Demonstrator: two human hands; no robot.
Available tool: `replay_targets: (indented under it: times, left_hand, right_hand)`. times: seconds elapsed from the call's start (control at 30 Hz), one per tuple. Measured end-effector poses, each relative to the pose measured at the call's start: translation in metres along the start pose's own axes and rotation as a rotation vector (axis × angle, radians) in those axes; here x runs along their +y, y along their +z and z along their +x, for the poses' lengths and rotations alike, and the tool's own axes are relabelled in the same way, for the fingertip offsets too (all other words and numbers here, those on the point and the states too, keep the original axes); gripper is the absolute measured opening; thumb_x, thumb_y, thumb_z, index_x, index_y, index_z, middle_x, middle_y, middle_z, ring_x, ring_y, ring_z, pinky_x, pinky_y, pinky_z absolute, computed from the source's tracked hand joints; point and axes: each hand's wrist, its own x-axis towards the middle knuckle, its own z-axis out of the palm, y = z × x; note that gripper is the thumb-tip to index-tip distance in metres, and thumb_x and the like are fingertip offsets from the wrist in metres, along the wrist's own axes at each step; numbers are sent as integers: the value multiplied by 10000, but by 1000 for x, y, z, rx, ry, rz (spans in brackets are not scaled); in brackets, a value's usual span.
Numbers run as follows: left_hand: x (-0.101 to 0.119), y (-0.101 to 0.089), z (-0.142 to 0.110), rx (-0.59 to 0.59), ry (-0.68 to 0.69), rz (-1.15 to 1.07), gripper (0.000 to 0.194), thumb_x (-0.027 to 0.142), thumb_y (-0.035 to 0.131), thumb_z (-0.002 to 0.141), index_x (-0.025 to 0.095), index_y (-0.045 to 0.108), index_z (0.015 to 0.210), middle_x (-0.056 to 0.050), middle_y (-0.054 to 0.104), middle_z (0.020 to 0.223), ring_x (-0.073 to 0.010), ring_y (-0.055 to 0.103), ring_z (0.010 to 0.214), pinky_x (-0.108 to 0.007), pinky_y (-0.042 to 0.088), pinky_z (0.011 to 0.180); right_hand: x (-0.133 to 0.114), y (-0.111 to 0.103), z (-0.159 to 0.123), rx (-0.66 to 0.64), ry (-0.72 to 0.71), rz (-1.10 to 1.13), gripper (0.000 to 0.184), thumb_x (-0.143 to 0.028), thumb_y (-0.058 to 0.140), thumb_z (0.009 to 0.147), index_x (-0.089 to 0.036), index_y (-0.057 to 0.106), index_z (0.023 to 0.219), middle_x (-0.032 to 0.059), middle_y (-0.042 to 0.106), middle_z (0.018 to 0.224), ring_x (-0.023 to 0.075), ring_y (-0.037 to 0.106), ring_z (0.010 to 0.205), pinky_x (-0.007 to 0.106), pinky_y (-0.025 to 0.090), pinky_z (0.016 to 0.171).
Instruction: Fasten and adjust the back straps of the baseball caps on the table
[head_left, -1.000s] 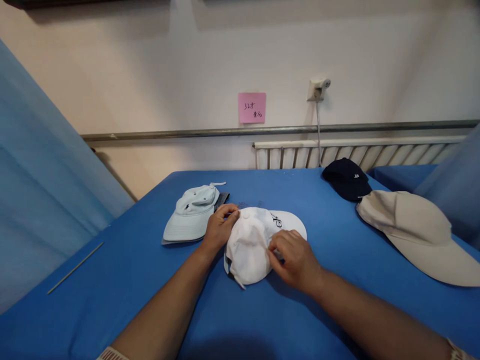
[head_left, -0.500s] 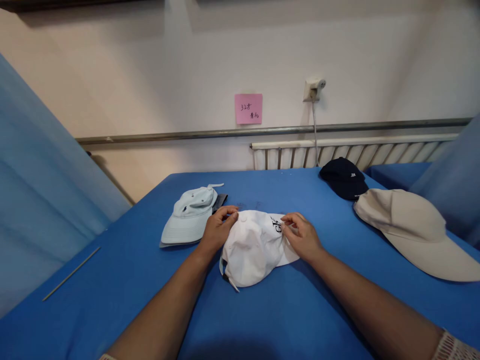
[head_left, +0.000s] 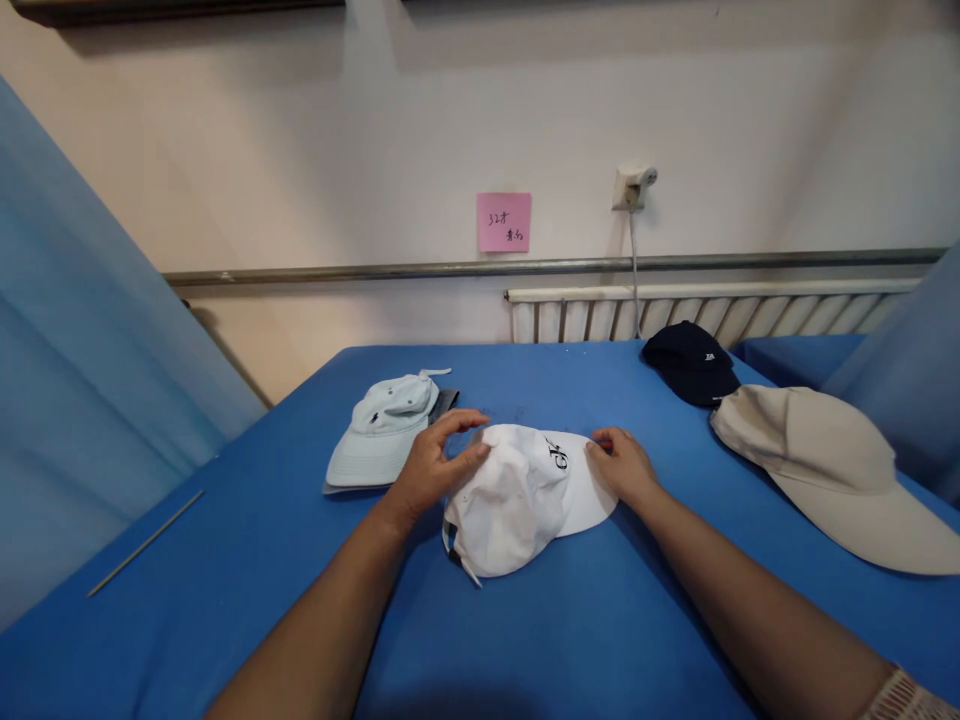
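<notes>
A white baseball cap [head_left: 510, 510] with black lettering on its front lies on the blue-covered table, brim to the right and adjustable strap to the left. My left hand [head_left: 435, 460] rests at the far left of the crown, thumb touching the fabric and fingers spread apart from it. With thumb and fingers, my right hand [head_left: 624, 465] grips the far edge of the brim. Left of the white cap sits a pale blue cap [head_left: 382, 430], its strap end sticking up, with a dark grey piece partly hidden beneath it.
At the right lie a navy cap [head_left: 690, 365] and a beige long-brimmed cap [head_left: 832, 450]. A thin stick [head_left: 146, 543] lies at the table's left. Behind are a radiator [head_left: 585, 318], a metal rail [head_left: 420, 269] and a plugged-in socket [head_left: 631, 188]. Blue curtains [head_left: 97, 390] hang at the sides.
My right hand has slid rightward from the lettering to the brim's far edge, uncovering the lettering and more brim. My left thumb and fingers have spread wider.
</notes>
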Motion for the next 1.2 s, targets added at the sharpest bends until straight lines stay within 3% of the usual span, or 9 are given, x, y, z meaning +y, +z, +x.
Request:
replay_targets:
  times: [0.2, 0.5, 0.8, 1.03, 1.2]
  left_hand:
    - [24, -1, -5, -113, 147, 168, 392, 347, 684, 796, 250, 618, 1171, -71, 638, 1185, -251, 557, 1126, -411, 423, 998]
    - [25, 3, -4, -43, 102, 191, 262, 261, 616, 833, 228, 642, 1091, -55, 674, 1023, -214, 615, 955, -379, 497, 874]
    - [27, 6, -3, 17, 44, 177, 360, 218, 579, 819, 217, 615, 1177, -58, 671, 998, -198, 632, 900, -376, 524, 846]
    - [36, 4, 3, 21, 89, 263, 411, 158, 593, 781, 226, 600, 1187, -41, 624, 962, -152, 605, 796, -322, 538, 768]
    - [36, -3, 6, 140, 118, 246, 378, 180, 599, 797, 227, 604, 1172, -33, 624, 902, -159, 611, 796, -322, 540, 763]
  right_hand:
    - [-4, 1, -5, -18, -33, -11, 179, -262, 576, 786, -192, 652, 932, 78, 652, 988, 214, 617, 867, 340, 470, 816]
    - [-3, 1, -4, 4, -21, -11, 162, -264, 585, 778, -192, 655, 905, 72, 665, 934, 198, 611, 781, 320, 466, 742]
    - [-2, 2, -4, 10, -34, -19, 162, -267, 571, 785, -196, 654, 905, 67, 668, 924, 184, 598, 711, 313, 459, 699]
    - [-6, 2, -3, -24, 12, -18, 203, -276, 569, 793, -186, 636, 961, 79, 687, 947, 211, 629, 804, 330, 468, 761]
    - [-6, -1, 1, -55, 58, 51, 224, -251, 591, 778, -170, 615, 986, 85, 694, 935, 228, 649, 888, 341, 479, 801]
